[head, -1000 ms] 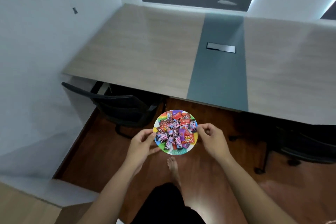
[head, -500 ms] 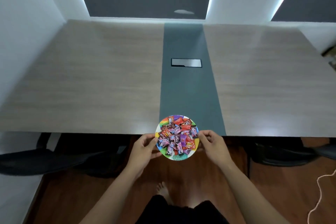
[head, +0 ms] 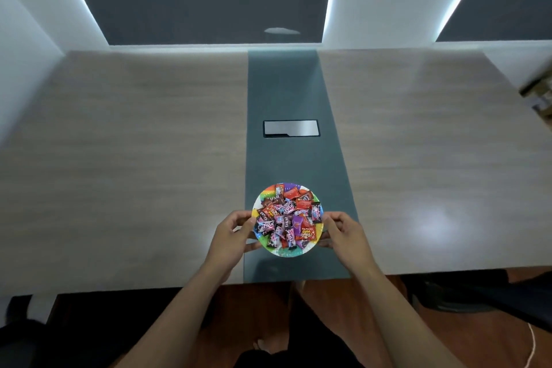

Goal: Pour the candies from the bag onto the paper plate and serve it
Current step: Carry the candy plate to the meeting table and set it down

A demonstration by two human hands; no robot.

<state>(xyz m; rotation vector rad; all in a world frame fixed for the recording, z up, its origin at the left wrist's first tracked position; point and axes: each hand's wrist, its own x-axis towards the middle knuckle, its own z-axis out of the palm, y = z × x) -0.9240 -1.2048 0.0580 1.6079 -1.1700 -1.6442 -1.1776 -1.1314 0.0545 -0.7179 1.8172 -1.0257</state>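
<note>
- A paper plate [head: 287, 251] with a rainbow-coloured rim is held over the near edge of a long tabletop [head: 149, 158], above the grey strip that runs down its middle.
- A heap of wrapped candies [head: 288, 219] fills the plate; none lies loose on the tabletop. The bag is not in view.
- The left hand [head: 231, 236] pinches the plate's left rim, thumb on top and fingers beneath. The right hand [head: 346, 234] pinches the right rim the same way.
- A second ago the plate was carried over the wooden floor, short of the table; now it is over the tabletop and looks level.
- A soft shadow under the plate suggests it is just above the surface, though contact cannot be told for sure.
- Judged from this, pouring is done and serving is nearly finished: what remains is setting the plate down and letting go.
- A flat cable hatch [head: 291, 128] sits farther along the grey strip, well apart from the plate.
</note>
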